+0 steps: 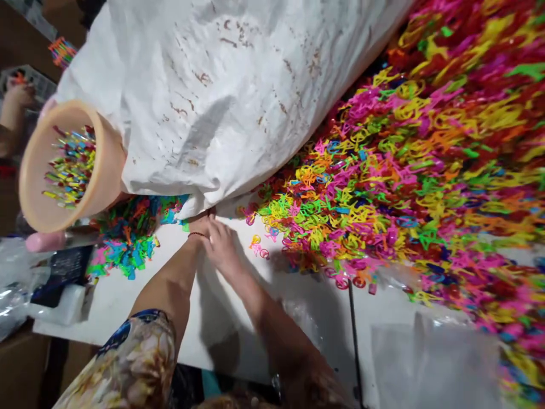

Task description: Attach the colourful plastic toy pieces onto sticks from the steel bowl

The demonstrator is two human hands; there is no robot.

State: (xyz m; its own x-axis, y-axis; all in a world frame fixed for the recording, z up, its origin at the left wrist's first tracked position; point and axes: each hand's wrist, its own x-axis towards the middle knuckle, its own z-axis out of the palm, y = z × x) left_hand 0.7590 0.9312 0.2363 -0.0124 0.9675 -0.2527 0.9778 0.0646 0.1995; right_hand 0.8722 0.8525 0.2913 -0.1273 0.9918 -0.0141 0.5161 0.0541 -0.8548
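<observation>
My left hand (200,224), with a dark bead bracelet (197,234) at the wrist, reaches to the lower edge of a large white sack (238,102). Its fingers are mostly hidden at the sack's corner and behind my other hand. Close against it is my right hand (222,244), fingers bent inward and thumb near the bracelet; anything between them is too small to make out. Right of both hands a few small coloured plastic pieces (259,247) lie loose on the white table (170,289).
A heap of bright plastic pieces (383,187) spreads across the right side. A peach bucket (108,153) of small coloured sticks leans at left, above another pile (131,255). Clear plastic bags (434,358) lie at lower right. Another person's hand (20,94) shows far left.
</observation>
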